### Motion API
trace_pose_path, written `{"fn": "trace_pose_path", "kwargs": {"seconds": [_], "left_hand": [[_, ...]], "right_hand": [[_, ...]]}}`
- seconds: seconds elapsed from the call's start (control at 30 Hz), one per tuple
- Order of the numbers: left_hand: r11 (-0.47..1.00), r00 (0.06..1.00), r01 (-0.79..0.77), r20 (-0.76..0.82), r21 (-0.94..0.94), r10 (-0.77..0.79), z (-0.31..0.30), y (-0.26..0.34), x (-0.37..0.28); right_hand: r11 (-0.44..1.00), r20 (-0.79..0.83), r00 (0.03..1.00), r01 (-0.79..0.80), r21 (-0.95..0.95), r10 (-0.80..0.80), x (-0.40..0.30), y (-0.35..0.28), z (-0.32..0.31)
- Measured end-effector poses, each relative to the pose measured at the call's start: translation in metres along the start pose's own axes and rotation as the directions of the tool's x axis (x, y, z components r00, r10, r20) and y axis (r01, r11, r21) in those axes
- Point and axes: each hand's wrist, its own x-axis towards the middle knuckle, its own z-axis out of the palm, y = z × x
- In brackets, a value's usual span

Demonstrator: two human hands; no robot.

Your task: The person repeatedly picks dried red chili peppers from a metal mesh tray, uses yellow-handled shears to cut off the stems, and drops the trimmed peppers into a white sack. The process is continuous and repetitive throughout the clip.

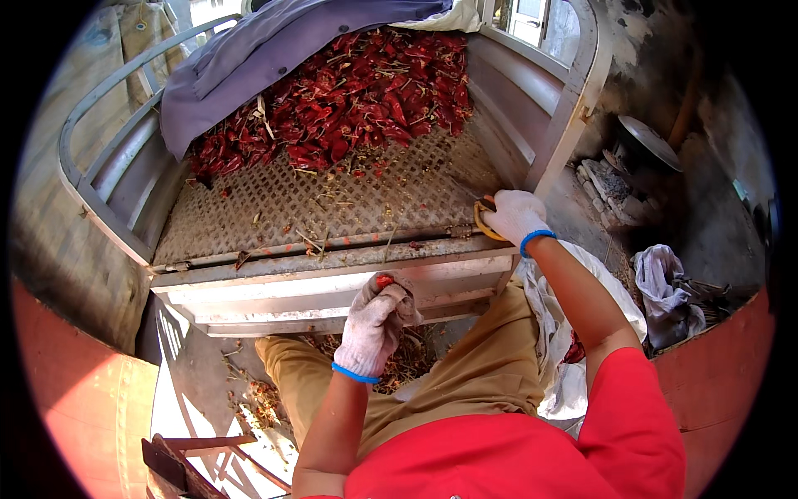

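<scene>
My left hand [380,318], in a white knit glove with a blue cuff, is raised in front of the lowered metal tailgate [262,305]. Its fingers are closed around a red chili pepper [384,280], of which only a small part shows. At the right rear corner of the cargo bed, my right hand [516,215], gloved the same way, grips what look like scissors with a yellow handle [485,223]; their blades are hard to make out. Dried red chili peppers [374,100] lie heaped on the chequered metal bed floor [349,199], partly under a purple-grey cloth [243,68].
Metal side rails [100,143] enclose the bed. White sacks [570,387] lie by my right leg, with stem debris [265,399] on the ground. At right, a lidded pot [648,143] stands near bricks. A wooden frame [187,461] is at lower left.
</scene>
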Motion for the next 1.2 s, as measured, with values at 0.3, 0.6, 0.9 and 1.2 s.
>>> {"fn": "trace_pose_path", "kwargs": {"seconds": [0.3, 0.6, 0.9, 1.2], "left_hand": [[0.978, 0.997, 0.057, -0.031, -0.201, -0.065, -0.011, 0.016, -0.003], [0.959, 0.991, 0.068, -0.089, -0.275, -0.096, -0.038, 0.024, -0.02], [0.951, 0.986, 0.111, -0.085, -0.288, -0.141, -0.044, 0.014, -0.006], [0.942, 0.967, 0.218, -0.075, -0.256, -0.245, -0.03, 0.016, -0.003]], "right_hand": [[0.916, -0.262, 0.883, 0.402, -0.011, -0.39, 0.05, -0.082, -0.033], [0.679, -0.01, 0.688, 0.712, -0.179, -0.725, 0.108, -0.265, -0.041], [0.547, 0.11, 0.603, 0.775, -0.315, -0.79, 0.108, -0.225, -0.029], [0.836, -0.109, 0.852, 0.524, 0.164, -0.513, 0.107, -0.25, -0.034]]}}
